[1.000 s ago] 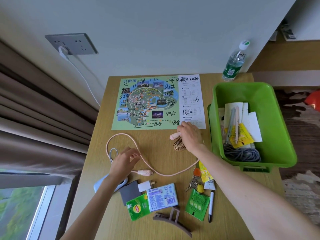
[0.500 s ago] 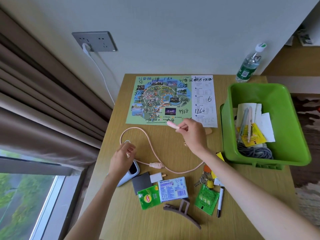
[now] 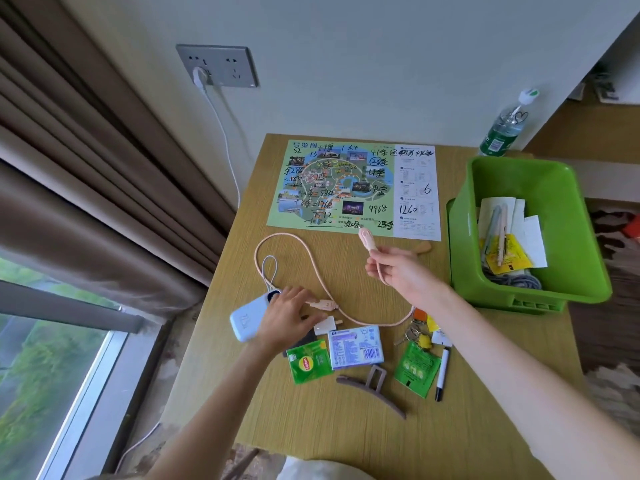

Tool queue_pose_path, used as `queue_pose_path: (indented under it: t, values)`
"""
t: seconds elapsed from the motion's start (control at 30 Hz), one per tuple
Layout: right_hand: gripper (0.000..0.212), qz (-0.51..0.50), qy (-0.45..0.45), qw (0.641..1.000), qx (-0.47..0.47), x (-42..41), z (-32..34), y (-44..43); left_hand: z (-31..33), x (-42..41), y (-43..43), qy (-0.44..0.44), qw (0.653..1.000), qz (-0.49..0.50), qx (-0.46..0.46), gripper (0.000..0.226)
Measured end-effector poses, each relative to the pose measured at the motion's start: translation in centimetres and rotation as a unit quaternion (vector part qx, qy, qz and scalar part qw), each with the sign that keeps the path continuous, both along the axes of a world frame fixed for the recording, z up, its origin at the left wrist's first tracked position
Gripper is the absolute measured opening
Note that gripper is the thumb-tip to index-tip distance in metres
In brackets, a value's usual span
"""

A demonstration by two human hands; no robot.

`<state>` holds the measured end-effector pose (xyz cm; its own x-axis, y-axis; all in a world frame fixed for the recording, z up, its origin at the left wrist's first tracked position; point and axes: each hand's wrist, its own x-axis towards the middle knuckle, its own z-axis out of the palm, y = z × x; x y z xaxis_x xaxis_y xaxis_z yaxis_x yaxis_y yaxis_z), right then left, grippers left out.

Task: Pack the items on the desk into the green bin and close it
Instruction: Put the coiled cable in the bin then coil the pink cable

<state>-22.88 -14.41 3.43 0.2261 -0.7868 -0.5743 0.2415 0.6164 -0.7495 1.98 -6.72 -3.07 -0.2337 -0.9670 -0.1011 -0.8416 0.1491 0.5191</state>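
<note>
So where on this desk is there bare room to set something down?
Free: the bare wooden desk front strip, nearer you than the brown hair claw clip. Crowded: the middle, from the pale blue power bank to the black marker pen.

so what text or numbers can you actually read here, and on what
"1260", "6", "4968": handwritten in black marker on the map sheet.
"Lipton" logo: green tea sachet.
Map sheet's printed text and other scribbles: unclear.
Blue tissue pack, green packet, water bottle label, power bank: print too small to read.

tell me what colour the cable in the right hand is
Pale pink cable, held in the right hand; head view.
</note>
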Motion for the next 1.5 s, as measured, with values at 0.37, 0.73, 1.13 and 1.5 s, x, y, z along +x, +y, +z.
queue_pose_path:
  t: [0.37,0.73,1.13,1.5]
  values:
    - [0.034,0.047,-0.042,0.998,-0.001,-1.5,1.4,0.8,0.6,-2.7,0.0,-0.090,0.979,-0.147,0.111,0.053]
    - [0.028,0.076,0.055,0.990,-0.103,-2.4,3.3,-0.2,4.3,-4.3,-3.2,0.018,0.996,-0.004,0.090,0.027]
    - [0.029,0.145,0.107,0.957,-0.225,-2.4,11.5,-2.3,17.9,-7.5,-11.2,0.612,0.744,0.189,0.191,0.017]
    - [0.026,0.135,0.155,0.912,-0.355,-1.9,18.6,-2.9,23.8,-8.4,-13.0,0.702,0.663,0.148,0.216,0.021]
